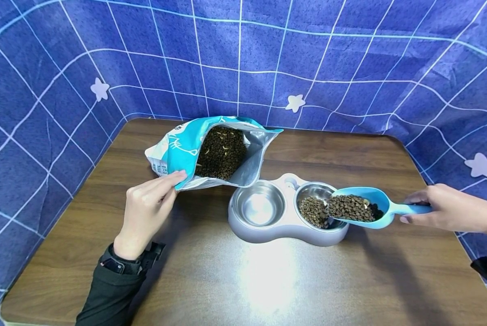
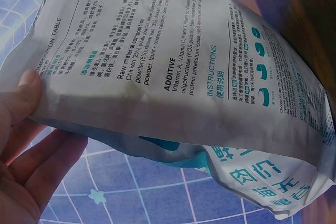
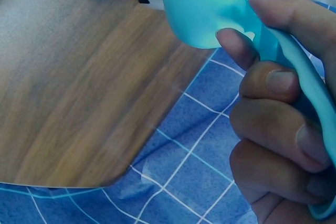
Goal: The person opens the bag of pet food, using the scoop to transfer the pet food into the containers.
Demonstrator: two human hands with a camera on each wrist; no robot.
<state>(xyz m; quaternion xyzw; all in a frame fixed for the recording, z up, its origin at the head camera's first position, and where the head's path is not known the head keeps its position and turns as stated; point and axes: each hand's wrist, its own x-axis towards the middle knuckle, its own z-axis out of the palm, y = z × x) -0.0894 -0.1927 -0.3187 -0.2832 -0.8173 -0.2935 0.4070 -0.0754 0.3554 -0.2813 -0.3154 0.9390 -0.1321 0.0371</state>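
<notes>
My left hand (image 1: 147, 206) pinches the near edge of an opened pet food bag (image 1: 182, 145), teal and white, its wide mouth showing brown kibble (image 1: 223, 151). In the left wrist view the bag's printed panel (image 2: 173, 72) fills the frame, thumb on one face and fingers behind. My right hand (image 1: 443, 206) grips the handle of a light blue scoop (image 1: 386, 219) heaped with kibble. The scoop's lip is tipped over the right bowl (image 1: 314, 188) of a double feeder, where kibble (image 1: 313, 212) lies. Curled fingers (image 3: 273, 129) wrap the handle in the right wrist view.
The left steel bowl (image 1: 260, 206) of the feeder holds no food. Its pale double base (image 1: 286, 233) stands on a brown wooden table (image 1: 211, 280). Blue grid-patterned cloth (image 1: 219, 45) with white stars hangs behind and at both sides.
</notes>
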